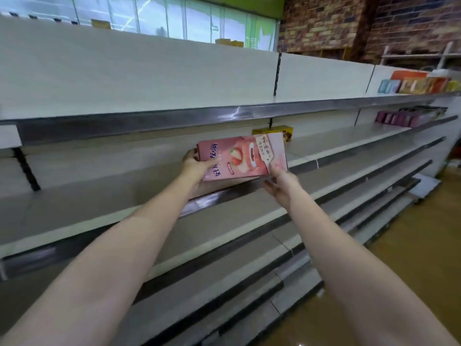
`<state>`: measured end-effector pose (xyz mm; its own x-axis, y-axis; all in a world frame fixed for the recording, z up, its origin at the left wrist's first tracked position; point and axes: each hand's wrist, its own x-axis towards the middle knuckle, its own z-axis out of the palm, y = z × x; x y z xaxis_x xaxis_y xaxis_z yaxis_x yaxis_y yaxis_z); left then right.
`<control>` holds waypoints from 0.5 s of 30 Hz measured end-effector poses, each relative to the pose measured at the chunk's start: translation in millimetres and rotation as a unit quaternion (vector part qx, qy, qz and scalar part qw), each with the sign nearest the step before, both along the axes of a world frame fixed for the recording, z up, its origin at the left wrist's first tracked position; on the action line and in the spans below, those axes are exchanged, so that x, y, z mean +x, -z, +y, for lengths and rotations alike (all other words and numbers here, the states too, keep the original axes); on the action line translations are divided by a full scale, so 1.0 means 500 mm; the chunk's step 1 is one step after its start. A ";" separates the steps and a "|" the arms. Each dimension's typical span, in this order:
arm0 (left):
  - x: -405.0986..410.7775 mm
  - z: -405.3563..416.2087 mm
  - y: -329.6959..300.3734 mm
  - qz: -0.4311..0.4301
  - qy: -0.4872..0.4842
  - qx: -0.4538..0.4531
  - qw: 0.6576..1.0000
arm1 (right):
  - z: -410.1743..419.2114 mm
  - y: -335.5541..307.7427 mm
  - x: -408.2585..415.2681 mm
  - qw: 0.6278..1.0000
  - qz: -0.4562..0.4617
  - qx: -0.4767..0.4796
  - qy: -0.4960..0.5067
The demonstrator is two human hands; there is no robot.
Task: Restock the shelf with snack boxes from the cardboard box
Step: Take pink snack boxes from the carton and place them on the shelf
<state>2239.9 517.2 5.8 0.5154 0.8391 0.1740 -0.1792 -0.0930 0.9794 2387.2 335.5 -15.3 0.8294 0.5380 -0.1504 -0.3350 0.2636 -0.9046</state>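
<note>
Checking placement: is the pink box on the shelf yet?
Not yet. Both hands, left hand and right hand, hold the pink box tilted above the shelf.

Pink snack box [239,158] reads, seemingly, "好丽友·派"; smaller print illegible.

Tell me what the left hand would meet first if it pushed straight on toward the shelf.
Likely the shelf's white back panel. The left hand grips the pink box at its left end and points into a bare stretch of shelf; the yellow box sits off to the right. Depth is hard to judge.
</note>
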 end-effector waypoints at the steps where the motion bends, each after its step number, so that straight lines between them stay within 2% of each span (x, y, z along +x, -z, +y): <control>1: -0.011 0.016 0.002 -0.002 -0.001 -0.009 1.000 | 0.018 0.001 -0.001 1.000 -0.015 -0.015 0.001; 5: -0.058 0.069 -0.001 0.010 0.005 0.006 1.000 | 0.089 0.001 -0.012 0.993 -0.094 -0.074 0.014; 8: -0.087 0.105 -0.002 0.032 -0.003 0.024 0.999 | 0.127 -0.006 -0.024 0.989 -0.119 -0.088 -0.028; 11: -0.111 0.148 -0.005 0.042 -0.007 -0.065 0.997 | 0.166 -0.008 -0.028 0.985 -0.137 -0.104 -0.031; 13: -0.132 0.150 -0.017 0.003 0.012 -0.148 0.989 | 0.187 -0.007 -0.033 0.981 -0.146 -0.130 -0.020; 15: -0.141 0.155 -0.024 -0.063 0.024 -0.190 0.980 | 0.198 -0.003 -0.031 0.979 -0.149 -0.140 0.001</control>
